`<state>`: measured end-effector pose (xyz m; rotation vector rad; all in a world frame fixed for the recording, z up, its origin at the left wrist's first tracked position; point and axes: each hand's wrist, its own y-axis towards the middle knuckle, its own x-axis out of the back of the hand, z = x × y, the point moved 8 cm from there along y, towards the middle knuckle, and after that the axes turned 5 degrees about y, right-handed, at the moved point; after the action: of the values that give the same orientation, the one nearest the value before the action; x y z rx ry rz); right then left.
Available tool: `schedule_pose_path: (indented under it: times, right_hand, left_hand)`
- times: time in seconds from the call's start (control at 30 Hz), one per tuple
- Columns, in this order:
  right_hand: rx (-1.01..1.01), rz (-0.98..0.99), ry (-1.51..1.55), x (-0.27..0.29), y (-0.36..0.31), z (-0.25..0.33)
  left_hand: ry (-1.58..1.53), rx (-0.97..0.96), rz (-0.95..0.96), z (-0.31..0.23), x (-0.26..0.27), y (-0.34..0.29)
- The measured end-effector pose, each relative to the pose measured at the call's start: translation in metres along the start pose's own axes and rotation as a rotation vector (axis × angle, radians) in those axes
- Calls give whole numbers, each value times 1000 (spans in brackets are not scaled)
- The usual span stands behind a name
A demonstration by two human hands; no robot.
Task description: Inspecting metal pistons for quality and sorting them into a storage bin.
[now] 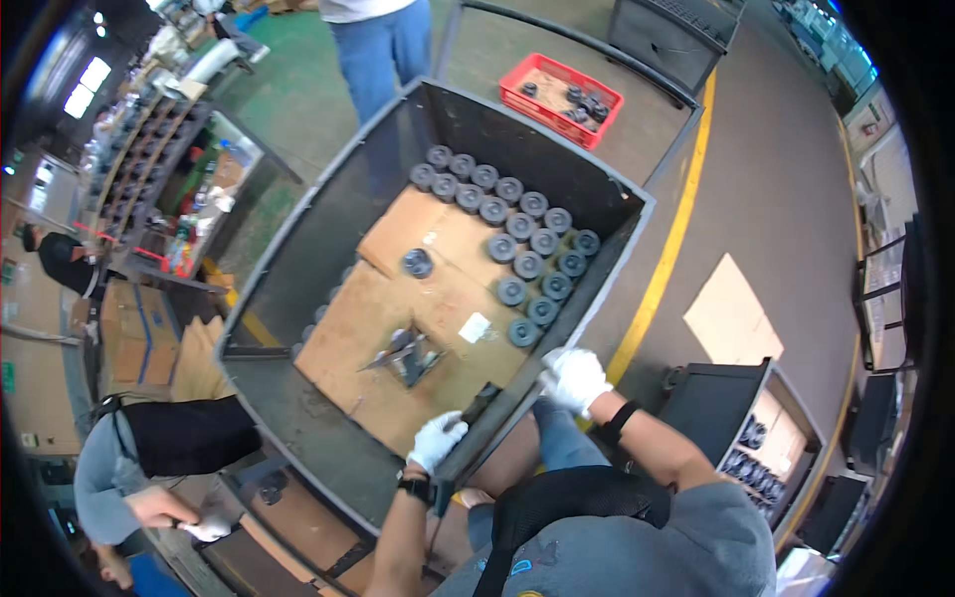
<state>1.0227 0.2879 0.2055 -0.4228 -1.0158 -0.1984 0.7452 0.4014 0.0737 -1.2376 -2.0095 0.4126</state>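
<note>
My left hand (438, 441), in a white glove, is closed at the near side of a large dark metal bin (333, 438). A black elongated object (483, 401) sticks out past its fingers; its kind I cannot make out. My right hand (575, 380), also gloved, is curled at the bin's right rim. Rows of round dark grey parts (519, 228) stand along the far and right walls, on cardboard (438, 303). A lone round part (418, 263) sits mid-bin. Nearer to me, several metal pieces (408, 355) lie in a heap beside a white paper (475, 327).
Beyond the bin, a red crate (561, 99) holds several dark parts. A person in jeans (383, 50) stands at the far side. To my left, another person (159, 458) bends over a second bin. A cart (771, 438) with dark parts is at my right.
</note>
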Motion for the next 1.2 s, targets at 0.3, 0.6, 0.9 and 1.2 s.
schedule_pose_path:
  times: [0.3, 0.6, 0.9, 1.2]
  right_hand:
    - [-377, 437, 432, -101, -124, -135]
    - [-921, -12, 624, -146, -233, -177]
    - [-944, -16, 579, -113, -241, -178]
    - [-484, -163, 746, 30, -167, -130]
  left_hand:
    - [282, 44, 96, -67, -115, 246]
    - [507, 377, 23, -17, -210, 366]
    - [768, 167, 242, -138, -142, 297]
    - [297, -850, 196, -225, 6, 96]
